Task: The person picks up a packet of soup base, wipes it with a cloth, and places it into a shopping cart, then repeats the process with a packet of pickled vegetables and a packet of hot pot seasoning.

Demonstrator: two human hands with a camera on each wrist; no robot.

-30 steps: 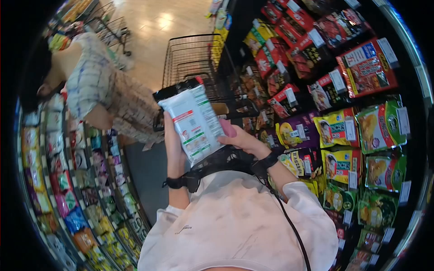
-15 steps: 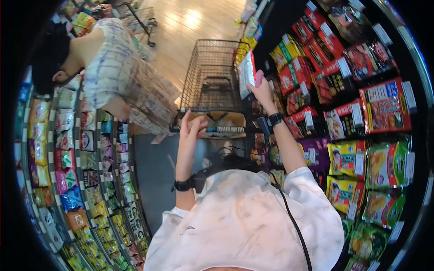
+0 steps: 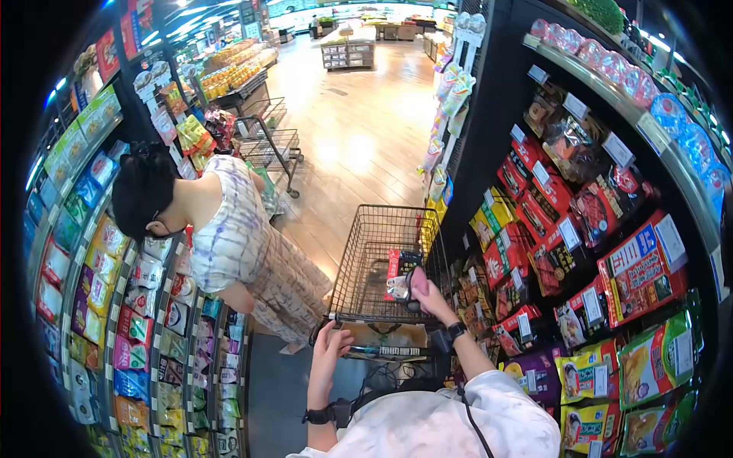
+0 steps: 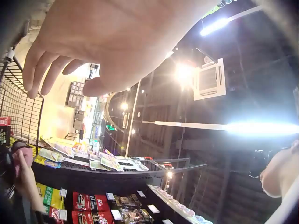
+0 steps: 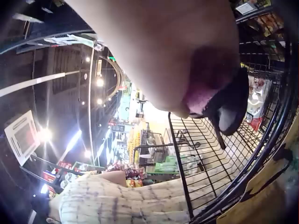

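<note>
In the head view my left hand point(image 3: 330, 356), fingers loosely bent and empty, is beside the left end of the cart handle point(image 3: 385, 352). My right hand point(image 3: 437, 302) reaches over the wire cart point(image 3: 365, 229) and grips a pink item point(image 3: 418, 280) with a dark part under it. Just left of it in the cart is a red, black and white packet point(image 3: 395, 287). The right wrist view shows this packet point(image 5: 257, 100) by the wire side, apart from the hand point(image 5: 163, 51); dark shading hides most fingers.
Shelves of bagged goods point(image 3: 584, 305) rise close on the right, with more point(image 3: 145, 320) on the left. A person in a patterned outfit point(image 3: 229, 221) bends over the left shelves. Ahead lies a wooden floor point(image 3: 359, 137), with another cart point(image 3: 275, 149) at its left.
The packet has gone from both hands to the right hand alone, then down into the cart, where that hand has let it go. The left hand has come off it. The head view has tilted up.
</note>
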